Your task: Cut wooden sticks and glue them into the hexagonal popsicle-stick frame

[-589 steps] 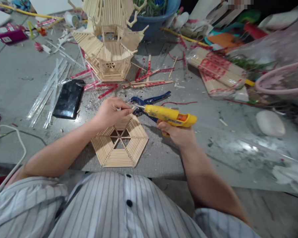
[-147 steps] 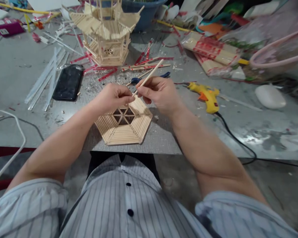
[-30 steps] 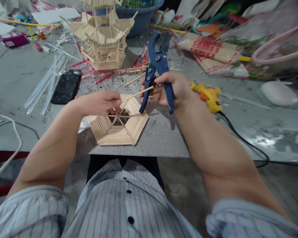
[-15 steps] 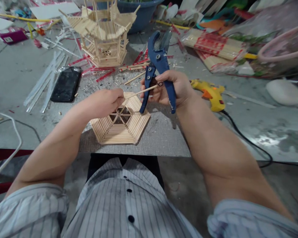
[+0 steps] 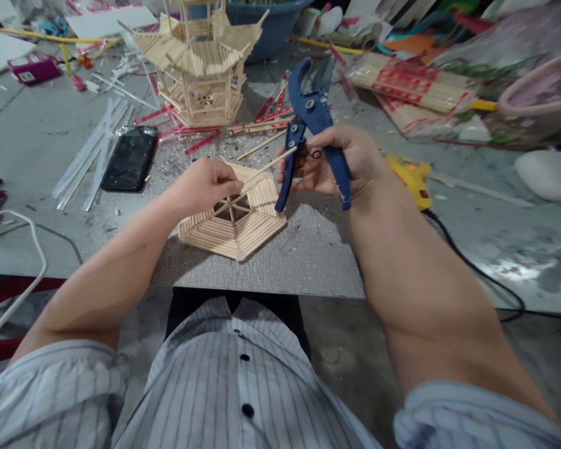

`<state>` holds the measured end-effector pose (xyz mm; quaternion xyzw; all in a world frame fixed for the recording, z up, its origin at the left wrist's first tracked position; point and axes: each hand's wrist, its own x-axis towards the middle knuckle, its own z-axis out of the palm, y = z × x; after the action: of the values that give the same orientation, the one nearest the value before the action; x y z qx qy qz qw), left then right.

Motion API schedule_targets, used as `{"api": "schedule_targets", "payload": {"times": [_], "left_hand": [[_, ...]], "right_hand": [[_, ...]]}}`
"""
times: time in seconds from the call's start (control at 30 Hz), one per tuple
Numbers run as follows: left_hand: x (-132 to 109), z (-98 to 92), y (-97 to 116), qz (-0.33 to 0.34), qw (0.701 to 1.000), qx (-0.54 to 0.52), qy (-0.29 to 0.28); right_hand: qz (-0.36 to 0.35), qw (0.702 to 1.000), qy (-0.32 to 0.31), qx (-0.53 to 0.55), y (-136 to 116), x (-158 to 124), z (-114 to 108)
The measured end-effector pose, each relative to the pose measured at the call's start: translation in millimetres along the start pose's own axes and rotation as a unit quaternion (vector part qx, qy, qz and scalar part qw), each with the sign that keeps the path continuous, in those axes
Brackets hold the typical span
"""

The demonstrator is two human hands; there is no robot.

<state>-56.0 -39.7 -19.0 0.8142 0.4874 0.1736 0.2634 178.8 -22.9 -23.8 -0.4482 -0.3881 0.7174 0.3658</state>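
- My left grip pinches a thin, pale wooden stick over the hexagonal pale-wood panel.
- My right grip curls round blue, spread-handled cutters right of the panel.
- Red print on clear-wrapped packets beyond the panel: unreadable to me.

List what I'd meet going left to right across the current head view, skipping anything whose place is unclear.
Purple object → black phone → left hand → blue cutters → yellow glue gun → white rounded object.
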Motion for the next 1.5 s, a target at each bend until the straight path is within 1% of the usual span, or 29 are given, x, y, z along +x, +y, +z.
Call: {"api": "schedule_targets", "payload": {"times": [0.1,0.2,0.33,0.43,0.67,0.83,0.93,1.07,1.2,1.5], "left_hand": [[-1.1,4.2,3.9,-0.046,0.998,-0.029,-0.018],[-2.0,8.9,8.4,-0.098,0.994,-0.035,-0.038],[-1.7,12.8,13.0,-0.117,0.992,-0.039,-0.040],[-0.5,15.6,14.1,-0.124,0.991,-0.026,-0.045],[1.0,24.3,13.2,-0.077,0.994,0.054,-0.051],[0.5,23.2,11.4,-0.062,0.992,0.090,-0.065],[0.8,23.0,9.6,-0.046,0.991,0.108,-0.066],[1.3,23.6,9.4,-0.045,0.989,0.122,-0.071],[1.0,23.3,10.4,-0.052,0.987,0.132,-0.077],[1.2,23.2,10.5,-0.043,0.984,0.155,-0.081]], "right_hand": [[0.004,0.999,0.030,0.019,-5.5,-7.6,5.0],[-0.020,0.997,0.058,0.036,-7.8,-9.5,5.5],[-0.069,0.995,0.067,0.029,-7.3,-7.0,3.8],[-0.071,0.993,0.085,0.032,-7.2,-6.2,3.9],[-0.087,0.991,0.093,0.042,-6.9,-6.9,5.3],[-0.105,0.985,0.126,0.050,-5.5,-6.3,7.1],[-0.118,0.984,0.129,0.045,-4.6,-6.9,8.5],[-0.098,0.986,0.131,0.019,-4.3,-6.4,7.5],[-0.090,0.988,0.126,0.023,-4.0,-4.8,6.1],[-0.116,0.985,0.122,0.024,-2.1,-7.9,10.2]]}}
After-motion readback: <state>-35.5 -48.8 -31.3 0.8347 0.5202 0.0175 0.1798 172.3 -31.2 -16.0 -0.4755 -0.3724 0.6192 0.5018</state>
